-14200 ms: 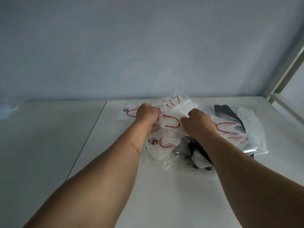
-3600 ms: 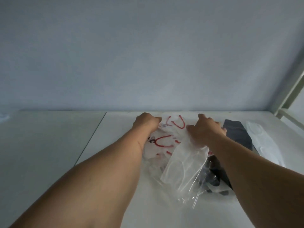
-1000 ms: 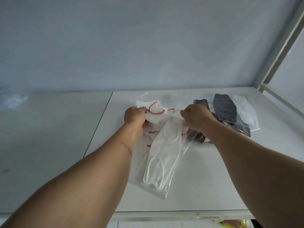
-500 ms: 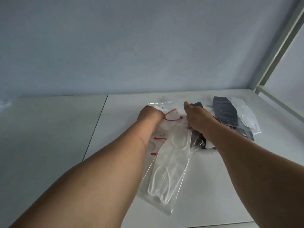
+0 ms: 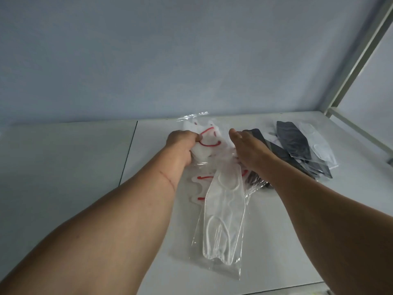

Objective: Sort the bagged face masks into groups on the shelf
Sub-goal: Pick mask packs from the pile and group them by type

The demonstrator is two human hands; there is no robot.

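My left hand (image 5: 182,145) grips a clear bag holding a white mask with red ear loops (image 5: 207,138), raised slightly off the white shelf (image 5: 276,241). My right hand (image 5: 247,149) hovers just right of it with fingers straight, holding nothing. Below both hands lies a long bagged plain white mask (image 5: 222,211), pointing toward me. Further bagged masks with red loops (image 5: 201,184) lie partly under it. To the right sits a group of bagged dark grey masks (image 5: 294,143) with a bagged white mask (image 5: 316,143) at its right edge.
A seam (image 5: 127,156) splits the shelf into two panels, the left one bare. A pale wall stands behind. The shelf frame's upright post (image 5: 357,56) and rail rise at the right. The shelf's front edge runs near the bottom right.
My left hand has lifted the red-looped mask bag a little toward the back. My right hand has let go and opened, shifting right. The long white mask bag now lies untouched.
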